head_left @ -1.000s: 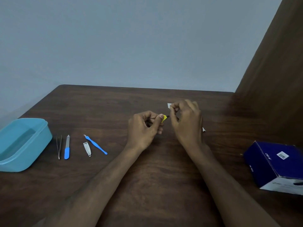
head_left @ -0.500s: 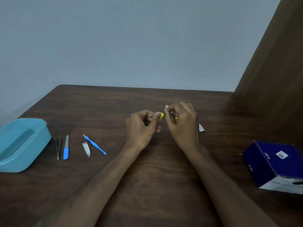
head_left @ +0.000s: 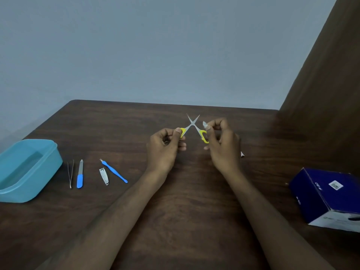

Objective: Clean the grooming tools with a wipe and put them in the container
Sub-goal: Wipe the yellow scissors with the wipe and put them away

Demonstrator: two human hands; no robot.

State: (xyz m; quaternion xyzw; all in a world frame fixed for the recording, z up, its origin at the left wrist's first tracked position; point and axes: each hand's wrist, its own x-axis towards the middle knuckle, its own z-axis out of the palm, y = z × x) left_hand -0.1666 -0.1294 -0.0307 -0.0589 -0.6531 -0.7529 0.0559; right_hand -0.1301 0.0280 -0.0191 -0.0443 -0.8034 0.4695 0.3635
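Small scissors (head_left: 192, 123) with yellow handles are held above the table's middle, blades spread in an X pointing away from me. My left hand (head_left: 165, 148) pinches the left handle. My right hand (head_left: 222, 145) grips the right handle and also holds a bit of white wipe (head_left: 205, 124) at its fingertips. On the left of the table lie tweezers (head_left: 70, 174), a blue-handled nail file (head_left: 80, 174), a nail clipper (head_left: 104, 176) and a blue cuticle pusher (head_left: 114, 170). The light blue container (head_left: 39, 172) stands open at the far left.
A dark blue box (head_left: 329, 195) lies at the right edge of the dark wooden table (head_left: 185, 221). A brown wooden panel (head_left: 329, 84) rises at the right. A small white scrap (head_left: 242, 154) pokes out behind my right hand.
The scissors were hidden closed between my hands; now both hands have pulled the handles apart and the blades stand spread open. My hands have moved slightly apart.
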